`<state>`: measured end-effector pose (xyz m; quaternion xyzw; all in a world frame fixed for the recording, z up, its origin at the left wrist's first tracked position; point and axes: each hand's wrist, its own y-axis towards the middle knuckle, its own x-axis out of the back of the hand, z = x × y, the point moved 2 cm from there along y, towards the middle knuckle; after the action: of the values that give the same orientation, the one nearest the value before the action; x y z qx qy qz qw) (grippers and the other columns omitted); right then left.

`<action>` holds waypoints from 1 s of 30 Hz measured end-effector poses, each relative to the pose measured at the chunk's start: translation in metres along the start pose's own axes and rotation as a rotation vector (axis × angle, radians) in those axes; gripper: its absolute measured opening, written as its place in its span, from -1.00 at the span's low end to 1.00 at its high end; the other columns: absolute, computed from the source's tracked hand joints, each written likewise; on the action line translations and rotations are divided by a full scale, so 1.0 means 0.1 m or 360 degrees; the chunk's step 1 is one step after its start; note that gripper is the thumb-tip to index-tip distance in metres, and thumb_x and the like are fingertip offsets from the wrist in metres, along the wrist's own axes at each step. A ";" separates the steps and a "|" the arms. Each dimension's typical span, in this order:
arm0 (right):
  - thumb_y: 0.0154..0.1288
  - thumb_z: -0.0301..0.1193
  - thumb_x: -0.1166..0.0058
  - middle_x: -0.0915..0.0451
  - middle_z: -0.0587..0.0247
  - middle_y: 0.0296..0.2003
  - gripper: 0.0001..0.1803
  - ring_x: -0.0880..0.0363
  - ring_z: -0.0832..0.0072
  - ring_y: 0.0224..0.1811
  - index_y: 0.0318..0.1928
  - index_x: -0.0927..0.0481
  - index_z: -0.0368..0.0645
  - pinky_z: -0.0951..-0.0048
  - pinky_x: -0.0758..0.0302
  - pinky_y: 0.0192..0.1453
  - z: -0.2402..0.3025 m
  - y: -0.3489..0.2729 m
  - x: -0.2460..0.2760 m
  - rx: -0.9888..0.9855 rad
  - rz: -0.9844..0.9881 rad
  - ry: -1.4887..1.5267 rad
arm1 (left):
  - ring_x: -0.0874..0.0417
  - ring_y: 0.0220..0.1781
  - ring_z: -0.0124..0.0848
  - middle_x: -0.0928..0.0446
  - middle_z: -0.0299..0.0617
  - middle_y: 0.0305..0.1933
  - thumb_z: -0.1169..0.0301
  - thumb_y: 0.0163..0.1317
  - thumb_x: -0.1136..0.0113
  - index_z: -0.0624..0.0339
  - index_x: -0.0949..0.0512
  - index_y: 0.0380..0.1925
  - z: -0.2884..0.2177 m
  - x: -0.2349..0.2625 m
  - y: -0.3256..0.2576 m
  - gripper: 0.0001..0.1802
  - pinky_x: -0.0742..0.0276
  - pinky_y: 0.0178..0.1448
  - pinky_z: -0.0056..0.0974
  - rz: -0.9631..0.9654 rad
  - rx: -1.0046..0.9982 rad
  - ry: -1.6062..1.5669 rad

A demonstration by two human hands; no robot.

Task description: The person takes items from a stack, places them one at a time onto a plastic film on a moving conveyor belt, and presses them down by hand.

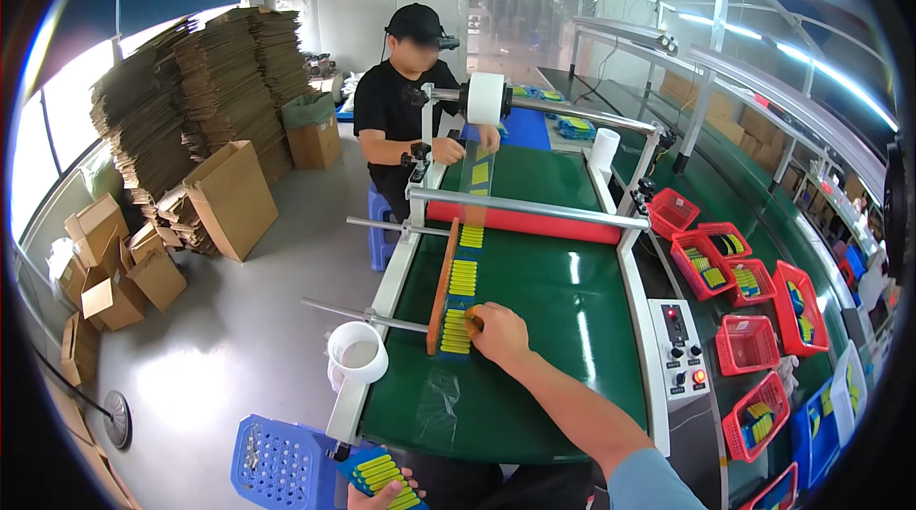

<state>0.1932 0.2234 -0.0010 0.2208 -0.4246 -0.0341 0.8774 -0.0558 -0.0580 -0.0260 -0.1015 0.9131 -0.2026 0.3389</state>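
My left hand (386,499), low in the picture and partly cut off, is closed round several blue cards (374,472) with yellow-green sticks. Over the green conveyor belt (544,357) reaches my right hand (500,334), its fingers bent and closed on the right edge of the nearest blue card (456,331) in a row. That row of cards lies end to end along a wooden guide bar (443,287) and runs under the red roller (534,222). Clear film (477,162) covers the cards beyond the roller. What lies under my fingertips is partly hidden.
A white film roll (486,98) hangs above the belt; a white tape ring (358,351) sits on the left frame. A control box (678,348) and red baskets (747,345) stand right. Across the belt, a co-worker (405,100) handles the film-covered strip. A blue stool (279,462) stands lower left.
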 end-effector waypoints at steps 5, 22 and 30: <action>0.20 -0.28 -0.29 -0.58 0.24 -0.20 -0.81 -0.60 0.24 -0.09 -0.27 -0.66 -0.09 0.19 -0.60 -0.16 0.06 0.03 -0.03 0.0213 0.0003 -0.0477 | -0.76 -0.22 -0.20 -0.69 -0.10 -0.22 0.47 0.32 -0.34 0.25 -0.59 0.04 0.02 0.07 0.00 -0.69 -0.74 -0.14 -0.12 0.0019 0.0074 0.0028; 0.34 -0.23 -0.20 -0.53 0.09 0.10 -0.63 -0.45 0.11 0.22 0.03 -0.61 -0.20 0.08 -0.35 0.27 0.11 -0.10 0.03 0.0667 -0.0088 -0.0444 | -0.76 -0.21 -0.20 -0.69 -0.09 -0.21 0.42 0.35 -0.33 0.25 -0.58 0.07 0.01 -0.02 -0.03 -0.68 -0.74 -0.12 -0.13 0.0044 0.0099 0.0047; 0.21 -0.38 -0.31 -0.54 0.12 0.11 -0.61 -0.46 0.10 0.19 0.05 -0.60 -0.17 0.08 -0.32 0.29 0.67 -0.33 0.47 0.0645 -0.0123 0.0074 | -0.71 0.10 -0.13 -0.60 -0.03 0.20 0.45 0.36 -0.19 0.29 -0.40 0.29 -0.10 -0.06 -0.03 -0.49 -0.71 0.13 0.01 0.0496 0.0220 -0.0486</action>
<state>0.1765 0.1582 0.0563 0.4097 -0.3936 0.0235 0.8226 -0.0574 -0.0553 -0.0145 0.0348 0.8398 -0.1923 0.5066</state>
